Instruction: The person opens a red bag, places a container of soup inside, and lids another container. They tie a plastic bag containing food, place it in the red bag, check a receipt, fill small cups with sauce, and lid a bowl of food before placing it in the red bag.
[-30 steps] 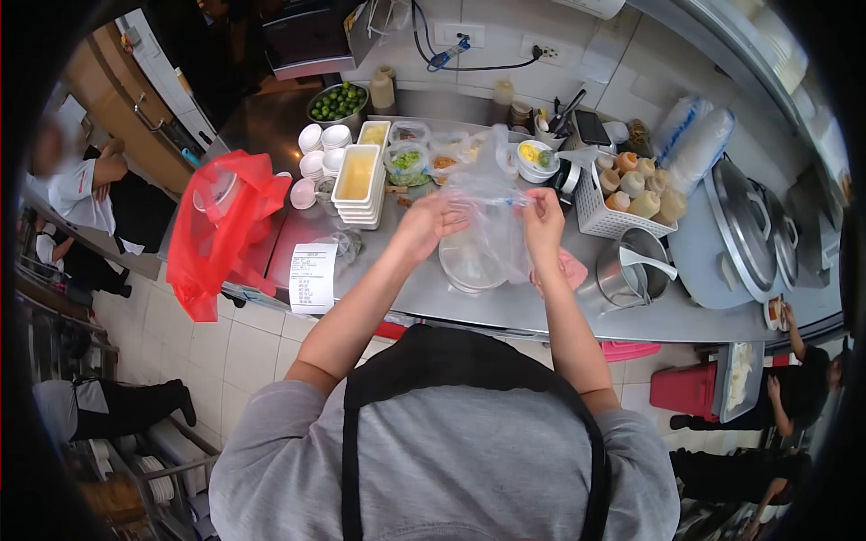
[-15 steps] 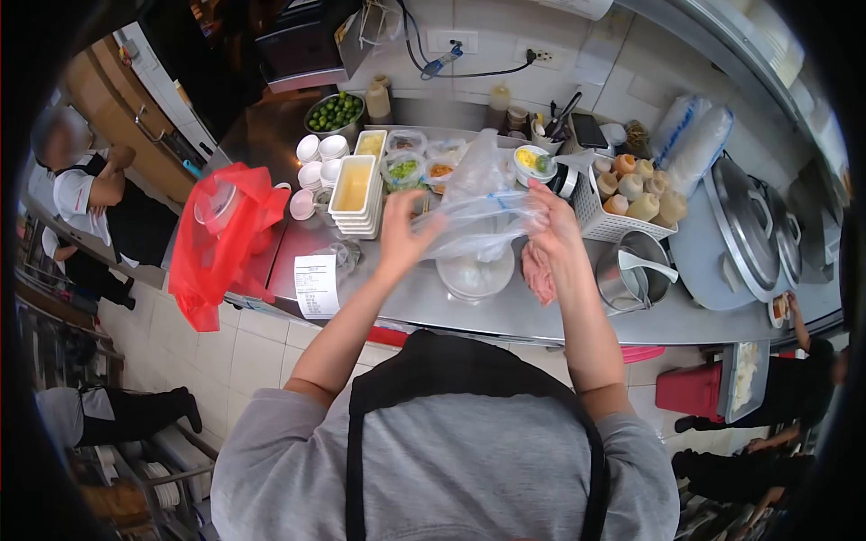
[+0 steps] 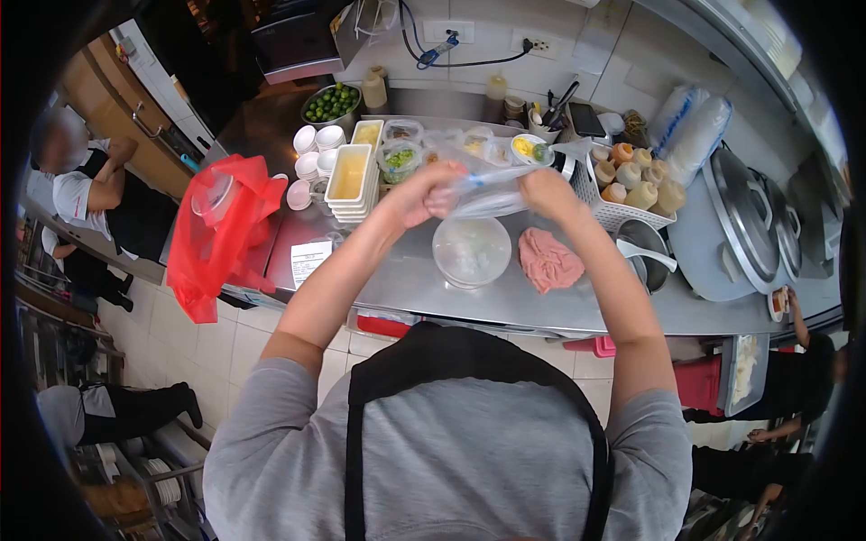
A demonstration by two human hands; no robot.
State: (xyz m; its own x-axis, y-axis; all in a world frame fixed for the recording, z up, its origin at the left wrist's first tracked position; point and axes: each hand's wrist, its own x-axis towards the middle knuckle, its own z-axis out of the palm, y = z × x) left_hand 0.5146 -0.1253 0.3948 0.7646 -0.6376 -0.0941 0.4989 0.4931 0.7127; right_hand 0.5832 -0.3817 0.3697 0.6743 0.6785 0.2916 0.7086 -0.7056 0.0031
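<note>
A clear plastic bag (image 3: pixel 492 192) with a blue print is stretched between my two hands above the counter. My left hand (image 3: pixel 431 193) grips its left side with curled fingers. At the right side, my right hand (image 3: pixel 548 193) is closed on the plastic, its fingers partly hidden behind the hand. Just below the bag stands a round translucent lidded container (image 3: pixel 472 252); its contents are blurred by the plastic. To the right of that container lies a crumpled pink cloth (image 3: pixel 550 261) on the steel.
A red plastic bag (image 3: pixel 221 243) and a paper receipt (image 3: pixel 309 261) are on the left. White tubs (image 3: pixel 352 173), a bowl of limes (image 3: pixel 332 105) and a basket of sauce bottles (image 3: pixel 636 180) line the back. A metal pot (image 3: pixel 645 266) stands right. Other people stand on both sides.
My left hand has gone from spread fingers to gripping the bag. The bag is pulled flatter between both hands, uncovering the container and more of the pink cloth.
</note>
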